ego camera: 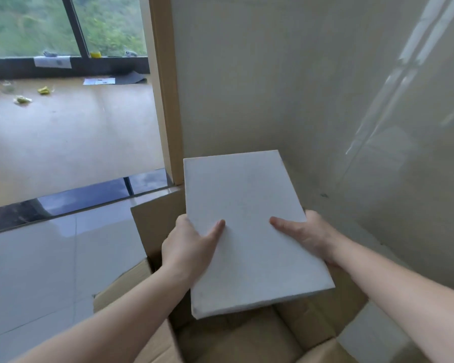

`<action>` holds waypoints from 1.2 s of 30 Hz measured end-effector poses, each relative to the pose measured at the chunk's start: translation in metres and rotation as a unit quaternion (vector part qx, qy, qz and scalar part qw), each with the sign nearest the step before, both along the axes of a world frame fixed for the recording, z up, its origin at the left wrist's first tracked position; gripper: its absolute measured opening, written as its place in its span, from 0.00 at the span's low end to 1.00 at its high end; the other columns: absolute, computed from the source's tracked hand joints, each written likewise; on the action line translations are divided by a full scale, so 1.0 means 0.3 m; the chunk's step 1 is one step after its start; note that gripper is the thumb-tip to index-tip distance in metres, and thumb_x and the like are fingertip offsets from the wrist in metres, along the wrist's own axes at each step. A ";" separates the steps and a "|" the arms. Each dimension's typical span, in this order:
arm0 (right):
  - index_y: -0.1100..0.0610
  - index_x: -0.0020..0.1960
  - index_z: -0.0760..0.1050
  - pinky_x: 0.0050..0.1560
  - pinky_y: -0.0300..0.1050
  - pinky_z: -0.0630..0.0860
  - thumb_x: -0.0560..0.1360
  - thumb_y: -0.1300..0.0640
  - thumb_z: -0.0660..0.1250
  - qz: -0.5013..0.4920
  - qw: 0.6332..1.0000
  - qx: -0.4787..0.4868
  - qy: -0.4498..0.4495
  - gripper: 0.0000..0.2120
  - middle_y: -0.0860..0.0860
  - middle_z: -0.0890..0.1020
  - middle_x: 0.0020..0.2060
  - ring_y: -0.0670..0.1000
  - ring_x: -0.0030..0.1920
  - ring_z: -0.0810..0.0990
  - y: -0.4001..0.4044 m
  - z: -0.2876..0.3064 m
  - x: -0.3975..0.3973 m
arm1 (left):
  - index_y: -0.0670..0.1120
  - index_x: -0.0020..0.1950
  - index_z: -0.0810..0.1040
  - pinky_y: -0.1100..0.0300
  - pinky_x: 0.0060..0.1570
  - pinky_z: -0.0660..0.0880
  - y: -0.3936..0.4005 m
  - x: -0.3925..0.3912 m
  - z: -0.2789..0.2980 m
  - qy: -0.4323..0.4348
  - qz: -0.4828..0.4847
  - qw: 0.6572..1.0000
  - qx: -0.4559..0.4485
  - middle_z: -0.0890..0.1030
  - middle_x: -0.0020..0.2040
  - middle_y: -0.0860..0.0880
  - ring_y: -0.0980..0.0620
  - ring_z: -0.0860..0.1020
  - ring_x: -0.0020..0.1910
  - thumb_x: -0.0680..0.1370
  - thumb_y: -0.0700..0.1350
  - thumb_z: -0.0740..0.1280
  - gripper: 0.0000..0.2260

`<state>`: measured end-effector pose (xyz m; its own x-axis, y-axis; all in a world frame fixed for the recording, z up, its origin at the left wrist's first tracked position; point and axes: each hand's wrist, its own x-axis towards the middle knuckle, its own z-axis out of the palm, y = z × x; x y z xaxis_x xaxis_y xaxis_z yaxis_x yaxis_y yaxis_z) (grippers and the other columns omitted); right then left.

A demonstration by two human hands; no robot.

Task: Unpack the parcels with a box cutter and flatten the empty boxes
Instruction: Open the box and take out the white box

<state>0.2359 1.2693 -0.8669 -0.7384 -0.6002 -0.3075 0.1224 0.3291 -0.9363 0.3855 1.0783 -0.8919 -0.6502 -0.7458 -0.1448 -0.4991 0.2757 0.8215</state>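
A flat white foam slab [247, 221] hangs tilted above an open brown cardboard box [152, 221] on the floor. My left hand [189, 244] grips the slab's left edge, thumb lying on its top face. My right hand [307, 237] grips the right edge the same way, thumb on top and fingers hidden underneath. The box flaps stand open; its inside [247, 334] shows brown cardboard, and what lies in it is hard to tell. No box cutter is in view.
A pale wall [299, 87] rises right behind the box, with a wooden post [168, 100] at its corner. Left lies a glossy tiled floor [50, 258] and a wooden floor [63, 132] with scattered scraps [43, 90] and papers [98, 81] below a window.
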 end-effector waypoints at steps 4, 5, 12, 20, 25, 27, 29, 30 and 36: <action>0.62 0.57 0.79 0.48 0.52 0.82 0.62 0.49 0.77 -0.066 0.995 -0.067 0.045 0.27 0.55 0.86 0.48 0.56 0.46 0.85 -0.009 0.150 -0.033 | 0.51 0.57 0.70 0.49 0.53 0.78 -0.069 -0.124 0.207 0.042 -0.058 0.997 -0.034 0.80 0.52 0.51 0.46 0.80 0.51 0.68 0.68 0.68 0.27; 0.62 0.57 0.79 0.50 0.53 0.81 0.61 0.49 0.77 -0.082 0.991 -0.088 0.057 0.28 0.54 0.86 0.48 0.55 0.47 0.85 -0.012 0.177 -0.052 | 0.51 0.57 0.70 0.49 0.53 0.77 -0.076 -0.159 0.254 0.048 -0.062 0.996 -0.050 0.80 0.52 0.51 0.46 0.80 0.51 0.68 0.68 0.68 0.27; 0.59 0.53 0.81 0.51 0.48 0.80 0.59 0.47 0.77 -0.161 0.962 -0.206 0.079 0.26 0.52 0.86 0.47 0.51 0.47 0.85 0.000 0.315 -0.292 | 0.54 0.57 0.72 0.59 0.45 0.68 -0.051 -0.491 0.551 0.051 -0.080 0.982 -0.163 0.79 0.49 0.56 0.50 0.77 0.50 0.69 0.66 0.66 0.23; 0.53 0.50 0.81 0.48 0.44 0.81 0.67 0.53 0.77 -0.221 0.942 -0.235 0.092 0.13 0.48 0.86 0.46 0.46 0.46 0.85 -0.017 0.361 -0.584 | 0.57 0.56 0.75 0.56 0.46 0.76 -0.090 -0.852 0.652 0.028 -0.125 0.973 -0.190 0.81 0.46 0.58 0.53 0.80 0.46 0.64 0.68 0.66 0.25; 0.56 0.58 0.80 0.48 0.43 0.80 0.67 0.51 0.78 -0.277 0.924 -0.237 0.118 0.22 0.48 0.85 0.48 0.47 0.48 0.85 -0.198 0.163 -0.678 | 0.54 0.57 0.73 0.57 0.48 0.75 -0.267 -1.005 0.487 0.050 -0.170 0.967 -0.185 0.79 0.46 0.57 0.51 0.78 0.48 0.67 0.64 0.69 0.24; 0.57 0.59 0.79 0.47 0.42 0.80 0.67 0.51 0.78 -0.303 0.917 -0.230 0.123 0.22 0.48 0.85 0.48 0.47 0.47 0.85 -0.271 0.069 -0.695 | 0.53 0.56 0.72 0.56 0.51 0.75 -0.350 -1.066 0.386 0.057 -0.203 0.962 -0.174 0.79 0.47 0.56 0.50 0.79 0.49 0.67 0.63 0.71 0.23; 0.56 0.59 0.79 0.49 0.44 0.80 0.66 0.51 0.78 -0.334 0.908 -0.222 0.125 0.24 0.48 0.85 0.49 0.47 0.48 0.85 -0.338 -0.019 -0.713 | 0.53 0.55 0.72 0.55 0.53 0.75 -0.431 -1.136 0.288 0.057 -0.238 0.957 -0.154 0.79 0.49 0.56 0.50 0.78 0.50 0.67 0.63 0.71 0.22; 0.56 0.59 0.78 0.50 0.45 0.80 0.65 0.50 0.78 -0.345 0.905 -0.216 0.126 0.25 0.48 0.85 0.49 0.47 0.48 0.85 -0.371 -0.059 -0.720 | 0.54 0.56 0.72 0.56 0.52 0.75 -0.471 -1.169 0.243 0.055 -0.254 0.955 -0.142 0.79 0.49 0.55 0.49 0.78 0.51 0.67 0.63 0.71 0.23; 0.54 0.62 0.77 0.51 0.48 0.79 0.59 0.46 0.80 -0.380 0.903 -0.182 0.083 0.34 0.48 0.85 0.51 0.50 0.51 0.84 -0.606 -0.291 -0.761 | 0.56 0.62 0.71 0.55 0.56 0.75 -0.725 -1.345 0.004 0.029 -0.334 0.937 -0.099 0.79 0.53 0.55 0.50 0.77 0.53 0.65 0.64 0.70 0.28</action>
